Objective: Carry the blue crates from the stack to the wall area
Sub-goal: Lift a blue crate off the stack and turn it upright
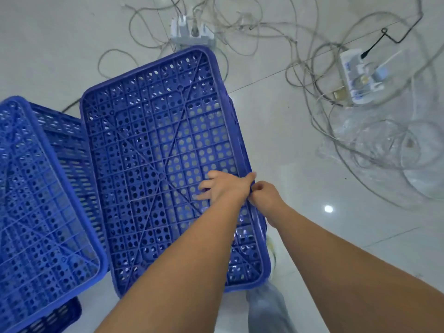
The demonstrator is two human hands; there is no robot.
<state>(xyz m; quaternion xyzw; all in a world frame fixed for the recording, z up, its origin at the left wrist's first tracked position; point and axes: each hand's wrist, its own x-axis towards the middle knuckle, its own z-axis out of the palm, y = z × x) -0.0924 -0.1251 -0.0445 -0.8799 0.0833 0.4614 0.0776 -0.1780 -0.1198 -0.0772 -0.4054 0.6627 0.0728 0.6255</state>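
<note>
A blue perforated crate [153, 145] lies upside down in the middle of the view, its ribbed bottom facing me. My left hand [224, 186] rests on that bottom near the right rim, fingers spread and thumb hooked over the edge. My right hand [265, 197] is closed around the same right rim from the outside, just beside the left hand. A second upturned blue crate [40, 195] sits at the left on top of a stack, with another crate's wall [64, 138] showing behind it.
Tangled grey cables [310, 75] spread over the white tiled floor at the top and right, with a white power strip [360, 78], another socket block [192, 30] and clear plastic bags [384, 145]. My trouser leg [266, 308] shows below the crate.
</note>
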